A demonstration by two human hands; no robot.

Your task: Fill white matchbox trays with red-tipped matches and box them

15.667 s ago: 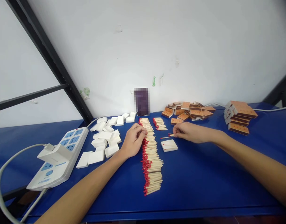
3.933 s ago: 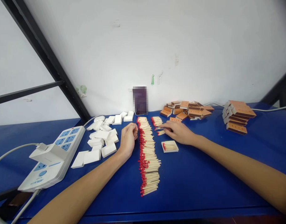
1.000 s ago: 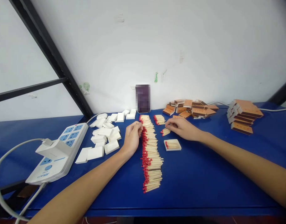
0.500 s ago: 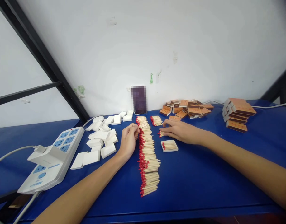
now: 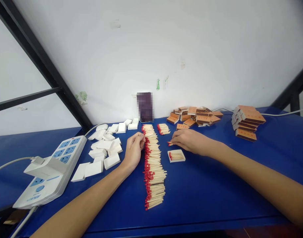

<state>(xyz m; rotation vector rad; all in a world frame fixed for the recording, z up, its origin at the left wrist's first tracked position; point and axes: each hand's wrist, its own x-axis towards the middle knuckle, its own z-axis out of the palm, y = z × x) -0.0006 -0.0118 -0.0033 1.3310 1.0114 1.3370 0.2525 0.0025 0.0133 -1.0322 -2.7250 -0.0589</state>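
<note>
A long row of red-tipped matches [image 5: 153, 158] runs from back to front on the blue table. Against its left side, near the back, rests my left hand [image 5: 134, 148], its fingers curled together; whatever is in them is hidden. My right hand [image 5: 191, 141] is closed over a few matches [image 5: 169, 143], whose red heads stick out past the fingertips on the left. Just in front of that hand lies a white matchbox tray [image 5: 176, 160] partly filled with matches. Behind it sits a small separate bunch of matches [image 5: 163, 129].
White trays [image 5: 105, 145] lie scattered on the left, beside a power strip [image 5: 52, 172] with a plugged-in adapter. Orange matchboxes [image 5: 203, 118] are heaped at the back, and more stand in a stack [image 5: 248, 119] at right. A pixelated dark panel [image 5: 146, 107] leans against the wall.
My right fingers have drawn closer together around the few matches. My left hand keeps its place by the row. The whole view has shifted slightly.
</note>
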